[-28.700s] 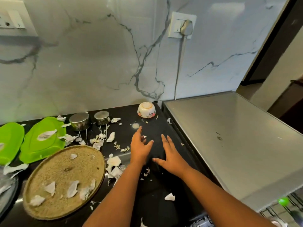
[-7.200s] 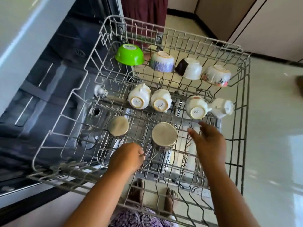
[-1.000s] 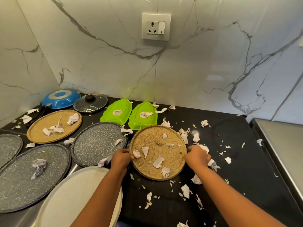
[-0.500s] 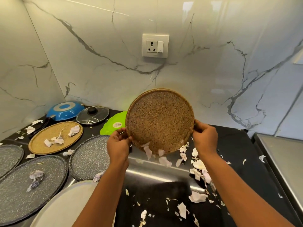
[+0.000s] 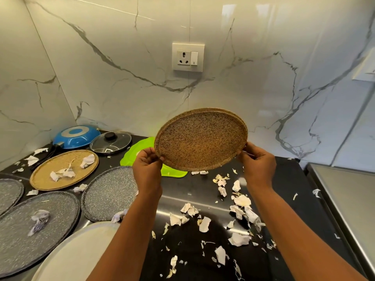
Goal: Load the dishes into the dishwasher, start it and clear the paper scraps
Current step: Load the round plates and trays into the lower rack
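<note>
Brown and speckled, a round plate (image 5: 200, 138) is held in the air above the black table (image 5: 284, 179), tilted with its face toward the camera; the left hand (image 5: 147, 169) has its fingers (image 5: 145, 157) clamped on the plate's left rim, and the right hand (image 5: 256, 165) pinches the right rim likewise; torn paper scraps (image 5: 241, 200) lie scattered on the table below and to the right; on the left lie a 2nd brown plate (image 5: 65, 169) carrying scraps, 3 grey speckled plates (image 5: 109, 191), a white plate (image 5: 77, 254), a green dish (image 5: 138, 151) partly hidden behind the held plate, and a blue pan (image 5: 77, 136) beside a glass lid (image 5: 110, 141) near the marble wall (image 5: 263, 88).
</note>
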